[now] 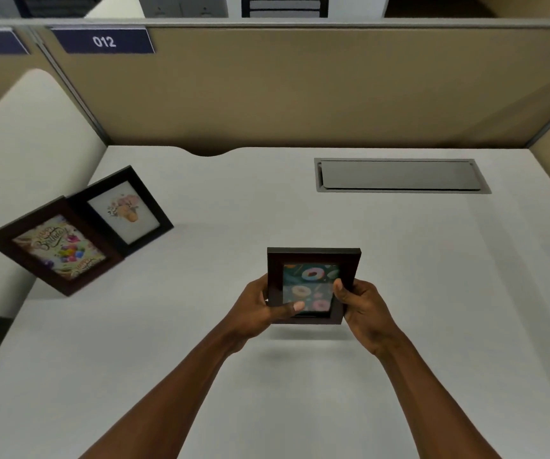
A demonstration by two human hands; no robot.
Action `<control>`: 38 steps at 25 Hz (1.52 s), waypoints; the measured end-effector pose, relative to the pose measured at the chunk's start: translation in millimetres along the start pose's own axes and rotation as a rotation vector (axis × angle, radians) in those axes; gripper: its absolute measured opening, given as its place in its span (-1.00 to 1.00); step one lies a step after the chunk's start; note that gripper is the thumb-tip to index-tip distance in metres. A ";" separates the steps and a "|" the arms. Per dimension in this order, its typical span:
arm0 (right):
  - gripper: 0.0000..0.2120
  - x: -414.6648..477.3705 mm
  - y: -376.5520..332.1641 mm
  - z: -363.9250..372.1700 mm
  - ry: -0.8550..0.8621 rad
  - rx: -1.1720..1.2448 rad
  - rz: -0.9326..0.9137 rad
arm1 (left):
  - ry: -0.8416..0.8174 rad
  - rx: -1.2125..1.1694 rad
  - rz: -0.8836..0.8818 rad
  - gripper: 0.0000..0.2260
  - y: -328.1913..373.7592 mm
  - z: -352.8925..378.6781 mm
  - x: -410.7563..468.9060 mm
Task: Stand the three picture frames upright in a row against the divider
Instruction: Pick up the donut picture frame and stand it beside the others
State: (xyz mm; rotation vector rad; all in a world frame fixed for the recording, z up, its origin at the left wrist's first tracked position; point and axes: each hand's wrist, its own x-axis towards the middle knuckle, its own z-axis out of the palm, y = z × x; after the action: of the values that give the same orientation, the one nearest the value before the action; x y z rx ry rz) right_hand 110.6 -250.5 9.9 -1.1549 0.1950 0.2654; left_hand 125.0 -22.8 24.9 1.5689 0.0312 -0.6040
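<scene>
A pale grey tabletop point(267, 200) fills a cubicle, closed at the back by a tan divider point(300, 94) and on the left by a cream side panel point(28, 154). A dark blue label reading 012 point(103, 41) sits on the divider's upper left. Set into the tabletop near the back right is a grey cable hatch point(399, 175), lying flat just before the divider. A shallow notch point(209, 153) is cut in the tabletop's back edge, left of centre.

Both hands hold the doughnut frame point(313, 284) above the middle of the tabletop, its shadow beneath it, well apart from the divider. The left hand point(260, 309) grips the lower left edge, its thumb lying across the glass. The right hand point(363, 309) closes on the lower right edge, thumb pressed on the front. The fingers of both are curled behind the frame and mostly hidden.

At the left, the flower frame point(124, 210) and the birthday frame point(53, 246) lean tilted against the cream side panel, the birthday frame overlapping the flower frame's near corner. They are not at the tan divider. The tabletop between the held frame and the divider is bare except for the hatch off to the right.
</scene>
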 end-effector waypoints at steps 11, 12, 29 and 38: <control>-0.63 102.3 19.2 45.1 -0.102 -0.034 0.100 | 0.491 0.932 -0.049 0.03 -95.2 -168.7 -36.5; -0.61 111.8 20.8 51.5 -0.120 -0.039 0.106 | 0.536 0.999 -0.050 -0.01 -104.0 -180.8 -43.1; -0.69 284.9 23.6 157.8 -0.324 -0.169 0.194 | 1.084 0.922 -0.362 -0.13 -133.4 -210.0 -52.9; -0.64 354.8 22.8 198.4 -0.372 -0.243 0.188 | 1.084 0.998 -0.400 -0.14 -138.1 -215.2 -48.9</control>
State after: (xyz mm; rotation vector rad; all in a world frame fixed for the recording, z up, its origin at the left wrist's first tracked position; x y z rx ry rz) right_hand 444.4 -21.7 -34.0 -1.3055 -0.0602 0.6776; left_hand 107.3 210.1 -90.1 2.7375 1.0041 0.0609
